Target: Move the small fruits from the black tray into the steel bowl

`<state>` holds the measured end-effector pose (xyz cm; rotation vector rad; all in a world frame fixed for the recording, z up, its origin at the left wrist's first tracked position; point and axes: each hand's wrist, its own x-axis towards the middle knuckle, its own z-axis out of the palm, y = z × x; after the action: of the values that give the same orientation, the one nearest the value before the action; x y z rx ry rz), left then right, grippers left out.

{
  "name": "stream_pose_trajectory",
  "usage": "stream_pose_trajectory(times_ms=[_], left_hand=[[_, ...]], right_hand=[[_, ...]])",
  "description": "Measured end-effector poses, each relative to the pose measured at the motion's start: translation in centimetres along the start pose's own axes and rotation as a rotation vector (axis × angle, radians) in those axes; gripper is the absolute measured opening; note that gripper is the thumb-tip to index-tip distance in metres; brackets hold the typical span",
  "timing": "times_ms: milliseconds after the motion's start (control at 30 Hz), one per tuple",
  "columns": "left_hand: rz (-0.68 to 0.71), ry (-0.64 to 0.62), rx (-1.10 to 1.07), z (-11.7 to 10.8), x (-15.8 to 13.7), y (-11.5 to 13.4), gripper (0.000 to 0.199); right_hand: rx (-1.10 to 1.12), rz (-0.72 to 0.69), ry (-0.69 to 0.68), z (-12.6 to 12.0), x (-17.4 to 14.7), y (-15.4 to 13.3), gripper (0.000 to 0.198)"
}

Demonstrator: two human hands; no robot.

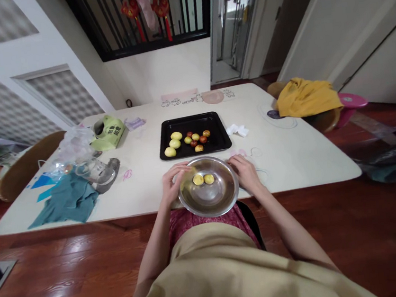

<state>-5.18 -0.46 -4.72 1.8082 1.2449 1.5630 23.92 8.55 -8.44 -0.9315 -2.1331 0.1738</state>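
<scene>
A shiny metal bowl (213, 204) juts over the table's front edge, with two small yellow fruits (203, 180) lying inside. My left hand (173, 181) grips its left rim, fingers reaching over the edge. On the opposite side, my right hand (245, 170) holds the right rim, its fingertips partly hidden. Just beyond the bowl lies a black tray (212, 123). Several larger yellow-green fruits (175, 144) sit in the tray's left part, and several small red, brown and yellow fruits (197, 139) are grouped in its middle.
Crumpled white tissue (238, 130) lies right of the tray. On the table's left are a teal cloth (68, 199), a clear plastic jug (97, 172), plastic bags (79, 145) and a green tissue pack (110, 131). A yellow garment (306, 98) drapes over a chair at the right.
</scene>
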Motion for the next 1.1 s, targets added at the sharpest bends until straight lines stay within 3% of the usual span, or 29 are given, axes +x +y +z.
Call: stream_pose_trajectory(times_ms=[267,467,600,767,933,1100], left_hand=[[-0.007,-0.053,-0.051,0.1,0.0,0.0,0.046],[-0.054,-0.026,-0.005,0.2,-0.2,-0.4,0.055],[-0.063,-0.039,-0.030,0.4,-0.3,-0.6,0.056],[-0.063,-0.035,-0.038,0.5,-0.5,-0.7,0.058],[-0.065,-0.039,-0.029,0.5,-0.6,-0.7,0.057],[-0.074,-0.036,-0.017,0.5,-0.6,-0.8,0.059]], right_hand=[[0.066,0.020,0.045,-0.4,0.6,0.0,0.024],[0.060,-0.057,0.034,-1.0,5.4,1.2,0.029],[-0.002,-0.108,-0.088,0.8,10.9,3.3,0.035],[-0.114,-0.052,-0.271,4.4,15.5,5.6,0.045],[-0.125,-0.038,-0.341,6.4,16.5,6.2,0.047],[-0.107,-0.015,-0.337,6.2,16.1,6.0,0.042]])
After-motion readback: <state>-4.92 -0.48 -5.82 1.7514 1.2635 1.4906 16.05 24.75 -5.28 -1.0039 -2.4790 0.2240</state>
